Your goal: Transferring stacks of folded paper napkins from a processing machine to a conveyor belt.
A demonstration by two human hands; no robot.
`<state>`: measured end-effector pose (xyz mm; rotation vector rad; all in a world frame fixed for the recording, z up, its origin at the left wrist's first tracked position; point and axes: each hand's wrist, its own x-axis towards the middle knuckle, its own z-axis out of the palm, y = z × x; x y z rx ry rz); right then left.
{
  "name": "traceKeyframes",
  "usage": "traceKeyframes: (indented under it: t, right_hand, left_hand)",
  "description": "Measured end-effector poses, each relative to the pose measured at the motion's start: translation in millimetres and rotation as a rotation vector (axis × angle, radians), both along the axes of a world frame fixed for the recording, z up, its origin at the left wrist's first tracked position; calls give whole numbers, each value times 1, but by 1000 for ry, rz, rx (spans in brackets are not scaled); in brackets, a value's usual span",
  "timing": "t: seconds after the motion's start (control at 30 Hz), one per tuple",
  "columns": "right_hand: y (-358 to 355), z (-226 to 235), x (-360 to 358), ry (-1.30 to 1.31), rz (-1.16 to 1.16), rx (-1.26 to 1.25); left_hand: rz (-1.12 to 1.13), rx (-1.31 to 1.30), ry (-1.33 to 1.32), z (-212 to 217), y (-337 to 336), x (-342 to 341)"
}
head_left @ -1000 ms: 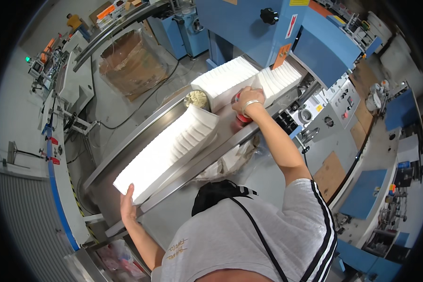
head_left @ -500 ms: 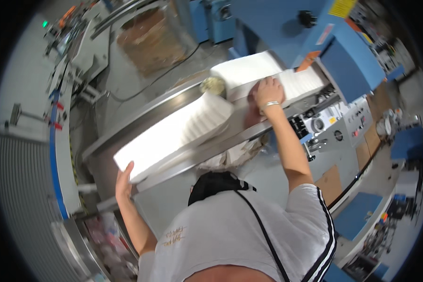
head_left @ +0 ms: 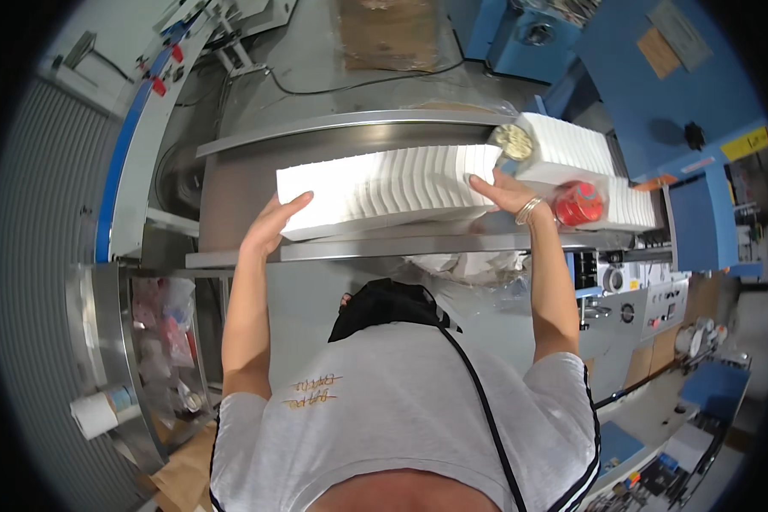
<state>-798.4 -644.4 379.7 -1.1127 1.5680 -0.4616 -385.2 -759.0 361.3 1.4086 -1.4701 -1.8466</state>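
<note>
A long white stack of thin folded paper sheets [head_left: 384,189] lies lengthwise between my hands over the metal trough, its layers wavy toward the right. My left hand [head_left: 269,224] grips its left end, thumb on the near face. At the right end my right hand [head_left: 505,192] presses, thumb in front and a bracelet at the wrist. Just right of that hand sits a red round object [head_left: 578,203]. A pale yellow, crinkled round object [head_left: 514,142] stands beyond the stack's right end. More white stacks [head_left: 565,147] fill the trough's right part.
The metal trough [head_left: 235,192] has raised near and far rails. Blue machine housing [head_left: 631,102] rises at the right, with a control panel [head_left: 661,303] nearer me. Crumpled white paper [head_left: 469,266] lies below the near rail. A metal bin [head_left: 124,341] stands at the left.
My right hand has moved from the reddish object and right-hand stacks to the long stack's right end. The left hand stays at the left end. The view has turned, so the trough looks level.
</note>
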Motion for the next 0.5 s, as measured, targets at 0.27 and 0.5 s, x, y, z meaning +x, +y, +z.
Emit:
traceKeyframes:
  t: [0.27,0.5]
  right_hand:
    - [-18,-58,77,-484,-192,0]
    - [-40,-66,101,-331,-444,104]
  left_hand:
    - [98,79,-12,25,-38,116]
    - [75,171,-217,-18,-79,169]
